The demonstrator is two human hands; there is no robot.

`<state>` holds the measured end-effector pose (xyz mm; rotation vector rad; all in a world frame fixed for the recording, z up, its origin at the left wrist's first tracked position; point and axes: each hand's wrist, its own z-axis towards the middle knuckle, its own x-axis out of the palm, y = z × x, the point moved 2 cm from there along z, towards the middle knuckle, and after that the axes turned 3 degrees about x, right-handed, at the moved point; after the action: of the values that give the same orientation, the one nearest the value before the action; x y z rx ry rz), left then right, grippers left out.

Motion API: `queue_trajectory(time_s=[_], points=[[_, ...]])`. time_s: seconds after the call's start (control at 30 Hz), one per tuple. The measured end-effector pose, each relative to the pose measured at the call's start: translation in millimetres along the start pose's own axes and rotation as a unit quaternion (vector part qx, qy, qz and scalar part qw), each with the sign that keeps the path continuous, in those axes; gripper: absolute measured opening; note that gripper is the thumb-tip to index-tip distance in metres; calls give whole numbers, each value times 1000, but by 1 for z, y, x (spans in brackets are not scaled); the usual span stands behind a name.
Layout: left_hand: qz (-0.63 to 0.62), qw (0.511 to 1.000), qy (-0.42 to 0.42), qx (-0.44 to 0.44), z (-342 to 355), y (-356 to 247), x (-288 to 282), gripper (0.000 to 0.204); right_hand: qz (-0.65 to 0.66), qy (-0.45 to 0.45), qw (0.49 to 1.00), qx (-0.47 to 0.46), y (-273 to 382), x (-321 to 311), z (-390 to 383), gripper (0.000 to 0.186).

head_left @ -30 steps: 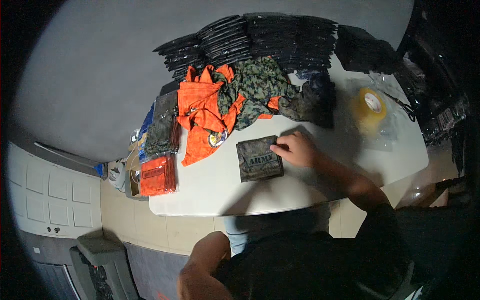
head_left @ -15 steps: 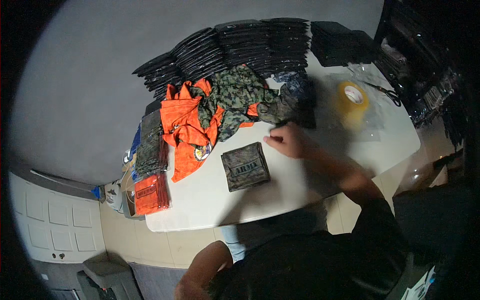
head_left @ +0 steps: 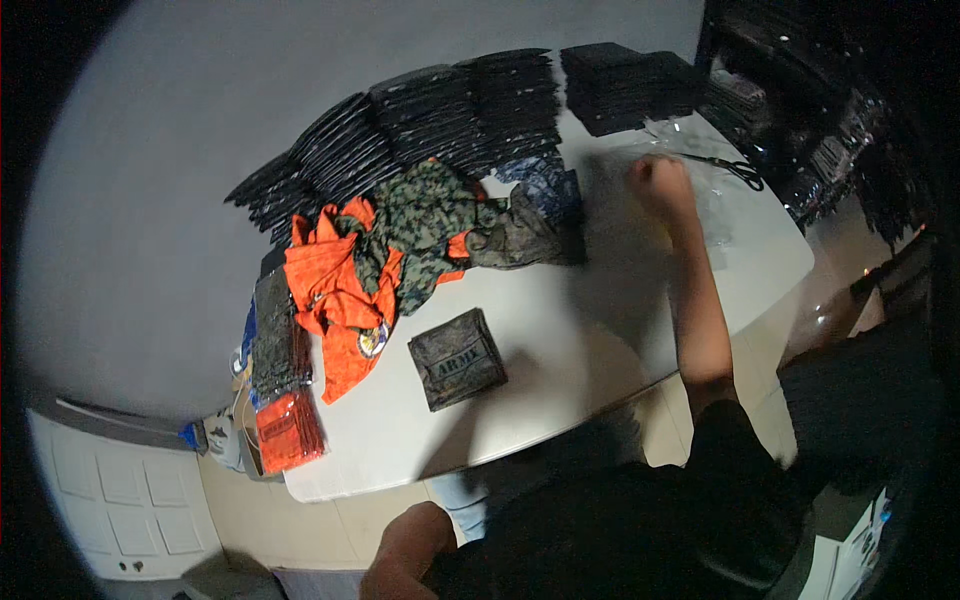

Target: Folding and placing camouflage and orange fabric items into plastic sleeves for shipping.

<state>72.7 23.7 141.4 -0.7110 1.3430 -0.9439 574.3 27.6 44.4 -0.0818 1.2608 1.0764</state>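
Note:
A folded camouflage garment (head_left: 458, 360) with a dark printed panel lies flat on the white table (head_left: 560, 400), nearer its front edge. My right hand (head_left: 660, 185) is stretched over the far right of the table, among clear plastic bags (head_left: 718, 215). Its fingers look curled closed; whatever they hold, if anything, is hidden. Just right of it lie dark-handled scissors (head_left: 735, 168). The tape roll is mostly covered by my right hand and forearm. Of my left arm only the bent elbow shows at the lower edge; my left hand is out of sight.
Loose orange (head_left: 345, 290) and green camouflage garments (head_left: 425, 215) heap at the left centre, beside bagged orange shirts (head_left: 290, 432). Tall stacks of black packets (head_left: 430, 110) line the back. A dark shelf (head_left: 790, 90) stands at the right.
My right hand has moved away from beside the folded garment, up and right to the plastic bags, covering the tape roll. The whole view has shifted slightly; the folded garment stays on the table.

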Motion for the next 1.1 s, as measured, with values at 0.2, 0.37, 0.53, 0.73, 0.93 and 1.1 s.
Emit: queue_trajectory(time_s=[0.2, 0.37, 0.53, 0.73, 0.93, 1.1], points=[[29, 994, 104, 26, 49, 2, 0, 26, -78, -40, 995, 56, -27, 14, -14, 45], [58, 983, 173, 13, 150, -2, -30, 28, -121, -29, 992, -26, -18, 36, -8, 37], [250, 956, -147, -51, 304, 116, -71, 27, -9, -120, 991, 64, -32, -17, 2, 37], [426, 853, -210, -218, 410, 202, -74, 56, 163, -304, 939, -2, -51, -20, 7, 37], [397, 870, -217, -196, 417, 240, -70, 53, 202, -373, 906, -18, -55, -25, 6, 36], [306, 884, -312, -167, 418, 228, -72, 45, 122, -424, 896, -42, -57, -20, 1, 41]])
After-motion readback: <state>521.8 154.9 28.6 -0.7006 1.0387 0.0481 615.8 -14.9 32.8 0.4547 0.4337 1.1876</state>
